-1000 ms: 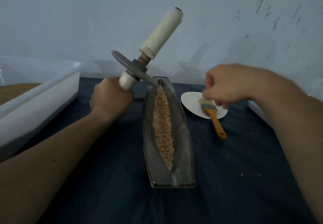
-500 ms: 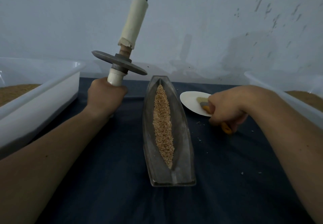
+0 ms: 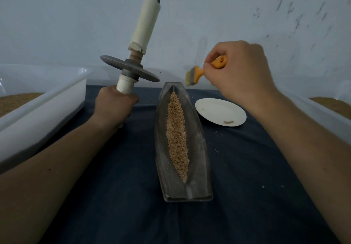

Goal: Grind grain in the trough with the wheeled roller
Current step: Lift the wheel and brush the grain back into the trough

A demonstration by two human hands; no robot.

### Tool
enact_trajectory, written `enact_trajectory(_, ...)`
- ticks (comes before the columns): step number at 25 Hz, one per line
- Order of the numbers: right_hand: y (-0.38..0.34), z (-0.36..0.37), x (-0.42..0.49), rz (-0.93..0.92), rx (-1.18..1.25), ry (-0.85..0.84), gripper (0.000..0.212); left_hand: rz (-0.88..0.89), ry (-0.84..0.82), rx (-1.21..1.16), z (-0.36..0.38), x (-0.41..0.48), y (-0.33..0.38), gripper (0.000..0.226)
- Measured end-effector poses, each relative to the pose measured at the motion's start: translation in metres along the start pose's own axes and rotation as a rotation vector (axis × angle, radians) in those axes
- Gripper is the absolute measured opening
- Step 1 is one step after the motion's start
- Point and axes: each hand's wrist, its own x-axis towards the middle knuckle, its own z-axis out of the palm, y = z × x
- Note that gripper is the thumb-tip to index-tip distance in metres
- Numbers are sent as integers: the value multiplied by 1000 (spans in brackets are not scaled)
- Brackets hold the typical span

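A grey boat-shaped metal trough (image 3: pixel 199 144) lies lengthwise on the dark cloth, with a line of tan grain (image 3: pixel 177 133) along its groove. My left hand (image 3: pixel 114 106) grips the lower white handle of the wheeled roller (image 3: pixel 131 68), held nearly upright left of the trough, its grey disc level in the air. My right hand (image 3: pixel 237 72) holds a small orange-handled brush (image 3: pixel 197 72) above the trough's far end, bristles pointing left and down.
A white paper plate (image 3: pixel 220 111) with a few crumbs lies right of the trough. White plastic tubs holding grain stand at the left (image 3: pixel 47 106) and right (image 3: pixel 330 110) edges. A pale wall rises behind. Stray grains dot the cloth (image 3: pixel 247 177).
My right hand picked the brush up off the plate and raised it above the trough's far end. The roller swung from tilted right to nearly upright in my left hand.
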Motion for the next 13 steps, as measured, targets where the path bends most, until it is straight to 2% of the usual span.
enact_trajectory(8, -11, 38, -23, -240, -49, -12, 16, -5, -14, 7, 1, -1, 0, 17)
enact_trajectory(11, -12, 44, -28, -280, -86, -49, 15, -5, -16, -5, 1, -1, 0, 18)
enact_trajectory(13, -12, 46, -29, -263, -18, -62, 14, -12, -16, -3, 0, -1, 0, 20)
